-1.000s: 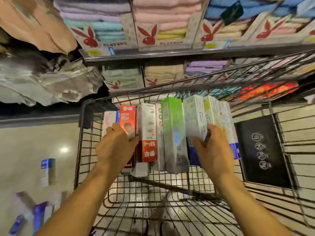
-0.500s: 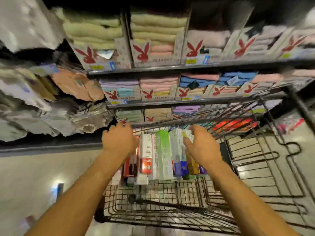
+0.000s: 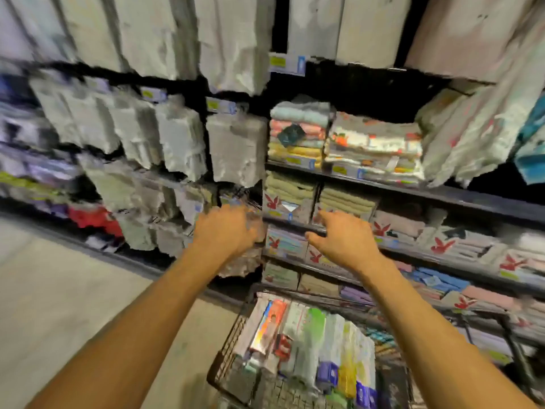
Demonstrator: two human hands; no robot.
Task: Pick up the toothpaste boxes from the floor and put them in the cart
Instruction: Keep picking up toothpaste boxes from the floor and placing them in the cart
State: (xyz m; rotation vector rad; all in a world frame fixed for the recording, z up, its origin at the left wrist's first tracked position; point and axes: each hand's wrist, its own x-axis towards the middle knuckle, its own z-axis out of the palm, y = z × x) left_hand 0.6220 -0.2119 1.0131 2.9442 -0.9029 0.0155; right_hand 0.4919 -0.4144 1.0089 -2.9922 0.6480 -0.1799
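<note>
Toothpaste boxes [image 3: 306, 340] are all in the cart [image 3: 231, 346], packed side by side in one row at the left end of the basket as seen here. They're leaning, not lying flat.

What could go wrong imo: the row only props itself up, so a bump to the cart or yanking one box out could domino the lot. The slim ones might also poke thru the wire b/c the gaps look wide. No floor boxes in view either, so can't tell if any are left down there, and it'd be easy to miss one.

Orientation: the long axis of each box runs away from the person, top ends tilted up toward the shelves, narrow edges touching the neighbours.

Both hands are well above the row and touch none of it. The left hand [image 3: 227, 231] has its fingers loosely bent w/ nothing in it afaict, tho the tips are blurry. The right hand [image 3: 339, 240] is spread and relaxed, also empty. Both hang just in front of the towel shelves [image 3: 427, 188], so a careless swing could knock stock off.
</note>
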